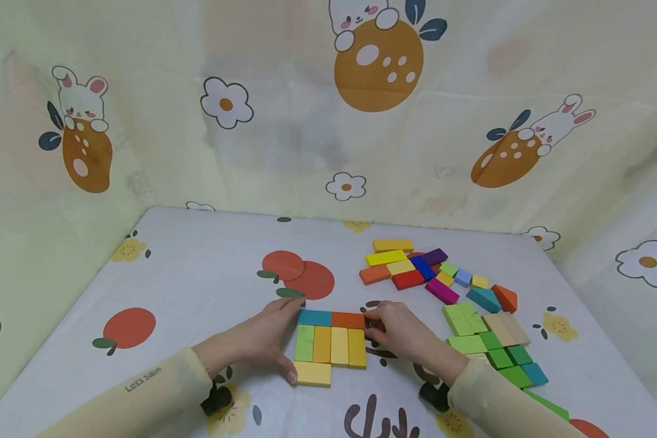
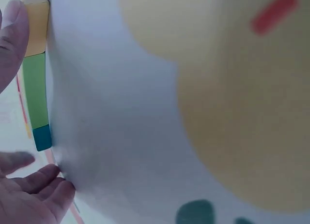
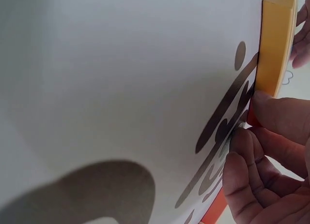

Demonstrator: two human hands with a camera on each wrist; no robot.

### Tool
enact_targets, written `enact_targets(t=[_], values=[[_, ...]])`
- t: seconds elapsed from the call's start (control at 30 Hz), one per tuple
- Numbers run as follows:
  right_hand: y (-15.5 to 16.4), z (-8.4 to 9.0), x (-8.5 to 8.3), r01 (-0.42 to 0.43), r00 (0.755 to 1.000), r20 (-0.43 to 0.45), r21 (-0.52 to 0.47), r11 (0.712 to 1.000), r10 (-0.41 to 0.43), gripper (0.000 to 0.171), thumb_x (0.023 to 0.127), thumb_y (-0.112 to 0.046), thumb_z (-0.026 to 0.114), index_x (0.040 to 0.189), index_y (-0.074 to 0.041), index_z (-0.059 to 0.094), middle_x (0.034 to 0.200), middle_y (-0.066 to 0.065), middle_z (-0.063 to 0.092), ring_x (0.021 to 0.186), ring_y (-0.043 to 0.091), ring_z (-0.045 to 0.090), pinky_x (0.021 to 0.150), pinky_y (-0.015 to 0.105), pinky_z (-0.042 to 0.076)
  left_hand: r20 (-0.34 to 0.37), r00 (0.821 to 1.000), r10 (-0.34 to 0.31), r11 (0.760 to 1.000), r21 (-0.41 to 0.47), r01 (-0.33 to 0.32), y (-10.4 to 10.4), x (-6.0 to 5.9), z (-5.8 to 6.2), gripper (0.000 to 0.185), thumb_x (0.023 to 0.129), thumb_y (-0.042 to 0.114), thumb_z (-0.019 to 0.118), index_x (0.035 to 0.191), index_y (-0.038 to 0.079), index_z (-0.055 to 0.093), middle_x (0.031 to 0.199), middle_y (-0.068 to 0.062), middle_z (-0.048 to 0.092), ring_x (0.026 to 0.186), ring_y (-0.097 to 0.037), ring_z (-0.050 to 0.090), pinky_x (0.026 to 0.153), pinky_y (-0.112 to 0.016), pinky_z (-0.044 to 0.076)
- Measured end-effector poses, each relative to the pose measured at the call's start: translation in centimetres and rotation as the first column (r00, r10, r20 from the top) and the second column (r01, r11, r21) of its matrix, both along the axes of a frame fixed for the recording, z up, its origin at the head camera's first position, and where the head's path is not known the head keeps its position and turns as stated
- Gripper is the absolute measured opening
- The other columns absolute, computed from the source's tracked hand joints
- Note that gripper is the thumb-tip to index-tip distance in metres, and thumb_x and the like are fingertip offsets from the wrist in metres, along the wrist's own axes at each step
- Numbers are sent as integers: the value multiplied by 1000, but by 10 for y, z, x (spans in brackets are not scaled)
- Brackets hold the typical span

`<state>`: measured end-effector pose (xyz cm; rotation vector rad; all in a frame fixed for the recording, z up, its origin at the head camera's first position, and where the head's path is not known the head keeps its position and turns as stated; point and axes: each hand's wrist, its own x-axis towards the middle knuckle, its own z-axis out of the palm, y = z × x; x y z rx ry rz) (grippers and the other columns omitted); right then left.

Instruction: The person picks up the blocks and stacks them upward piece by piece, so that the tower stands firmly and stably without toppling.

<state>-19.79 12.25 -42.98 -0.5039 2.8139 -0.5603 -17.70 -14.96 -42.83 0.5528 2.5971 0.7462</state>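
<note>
Flat wooden blocks lie edge to edge on the table in a small panel. Its top row is a blue block [image 1: 314,317] and an orange-red block [image 1: 347,320]. Below stand a light green block [image 1: 304,343] and several yellow ones, with a cream block [image 1: 313,374] lying under them at the left. My left hand [image 1: 265,334] spreads along the left side, thumb at the cream block, fingertips by the blue corner. At the opposite side my right hand [image 1: 396,328] pinches the end of the orange-red block, thumb beside the yellow block [image 3: 276,45].
Loose yellow, red, blue and purple blocks [image 1: 407,278] lie at the back right. Several green blocks [image 1: 464,319], bare wood blocks [image 1: 506,328] and a teal block [image 1: 535,373] extend toward the right forearm. A patterned curtain [image 1: 285,152] hangs behind the table.
</note>
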Motion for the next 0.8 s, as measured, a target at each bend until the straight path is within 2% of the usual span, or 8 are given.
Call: enact_targets(t=[0.2,0.6,0.7,0.8], values=[[0,0,0,3,1000,9,-1,1000,-3,34,87,-9,80,120,-2,75,88,3,69,70,10,54,60,18,52,6,999,-34,999,2,34,0,0,3,118,61,38,100,155,3,38,161,-19,32,149,-35,31,119,-51,40],[2,1,0,12,1000,19,-6,1000,-12,33,88,-10,80,120,-2,75,85,1,68,69,10,53,59,18,52,19,999,-45,999,-4,45,2,-1,6,116,62,38,99,154,4,40,162,-20,31,150,-36,31,120,-53,39],[4,5,1,6,1000,29,-6,1000,-5,30,89,-10,79,118,-3,76,85,0,68,70,10,54,61,18,53,26,999,-42,999,-16,43,2,-1,6,115,62,39,99,154,4,40,162,-19,31,149,-35,31,119,-53,40],[13,18,4,-10,1000,16,6,1000,10,30,90,-10,78,119,-3,75,86,0,68,74,10,56,64,20,54,24,999,-40,999,-28,41,1,-1,7,115,62,39,99,154,4,40,162,-19,31,149,-35,32,119,-53,40]])
